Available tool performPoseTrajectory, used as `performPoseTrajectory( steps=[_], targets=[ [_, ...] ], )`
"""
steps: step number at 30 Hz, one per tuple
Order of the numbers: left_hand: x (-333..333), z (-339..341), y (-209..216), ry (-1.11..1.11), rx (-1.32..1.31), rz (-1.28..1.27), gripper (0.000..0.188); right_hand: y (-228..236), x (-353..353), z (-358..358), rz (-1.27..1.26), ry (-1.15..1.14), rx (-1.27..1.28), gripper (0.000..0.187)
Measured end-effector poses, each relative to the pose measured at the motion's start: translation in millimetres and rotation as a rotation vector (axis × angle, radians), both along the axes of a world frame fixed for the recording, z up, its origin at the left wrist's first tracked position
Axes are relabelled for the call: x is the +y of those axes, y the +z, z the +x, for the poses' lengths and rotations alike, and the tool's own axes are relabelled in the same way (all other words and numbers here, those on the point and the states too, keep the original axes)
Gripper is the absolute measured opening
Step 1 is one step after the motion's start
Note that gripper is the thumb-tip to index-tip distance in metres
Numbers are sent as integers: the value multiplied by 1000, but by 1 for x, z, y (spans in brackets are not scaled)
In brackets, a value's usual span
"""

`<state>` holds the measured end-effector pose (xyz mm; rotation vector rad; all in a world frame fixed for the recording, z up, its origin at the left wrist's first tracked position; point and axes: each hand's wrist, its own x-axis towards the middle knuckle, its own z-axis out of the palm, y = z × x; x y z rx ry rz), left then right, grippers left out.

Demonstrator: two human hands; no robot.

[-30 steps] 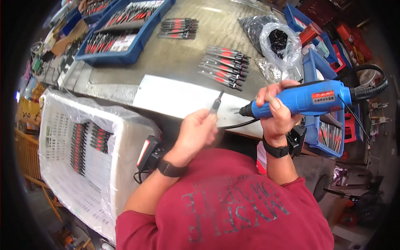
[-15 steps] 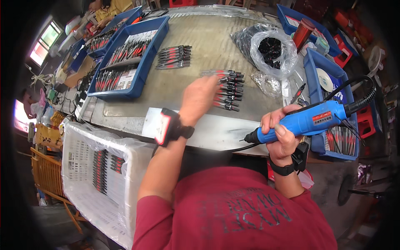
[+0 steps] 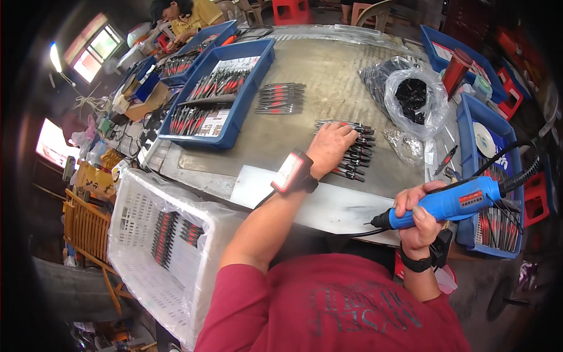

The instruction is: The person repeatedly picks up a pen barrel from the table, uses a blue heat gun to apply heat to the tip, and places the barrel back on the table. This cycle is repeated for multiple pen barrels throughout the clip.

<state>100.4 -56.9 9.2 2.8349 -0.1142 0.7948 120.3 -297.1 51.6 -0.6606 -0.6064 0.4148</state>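
Observation:
My left hand (image 3: 331, 149) reaches over a row of slim black-and-red pen-shaped tools (image 3: 359, 154) on the table. Its fingers are bent and pressed together at the row's far left end. The fingertips are hidden against the tools, so what they pinch does not show. My right hand (image 3: 417, 218) is wrapped round a blue electric screwdriver (image 3: 454, 204), held above the table's near right edge. The driver's black nose and thin bit point left, over a white board (image 3: 316, 202). A second row of the pen-shaped tools (image 3: 280, 98) lies farther left.
Blue trays (image 3: 226, 138) with more tools stand at the left and right (image 3: 466, 126). A clear bag of small black parts (image 3: 431, 120) and a red cylinder (image 3: 456, 70) sit at the right. A white lined crate (image 3: 217, 246) stands near left. A person (image 3: 202, 14) works beyond.
The whole view has shifted, moving the scene right and down. My left hand now lies farther over the row's left end. My right hand still grips the screwdriver.

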Motion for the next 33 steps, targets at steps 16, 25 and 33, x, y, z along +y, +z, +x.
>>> performPoseTrajectory(
  steps=[16, 25, 33],
  targets=[
    [122, -32, -9, 753, 28, -34, 24, 3, 1, 2, -28, -7, 22, 49],
    [148, -32, -19, 712, 118, -10, 25, 3, 6, 4, -62, -31, 36, 48],
    [158, -32, -17, 660, 167, -79, 23, 3, 11, 2, -74, -55, 40, 47]
  ],
)
